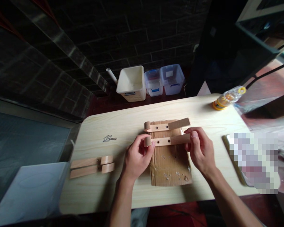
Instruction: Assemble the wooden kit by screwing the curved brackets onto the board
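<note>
While left hand (138, 156) and right hand (202, 151) are pinching the lower strip (163, 141) mid-frame by its ends, they're apparently aligning it, the next move likely needing steadiness

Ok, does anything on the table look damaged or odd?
Yes, the cardboard under the held strip looks damaged: small marks like punctures or tears dot its near part, breaking up an otherwise plain brown surface. Nothing else clearly stands out.
</note>
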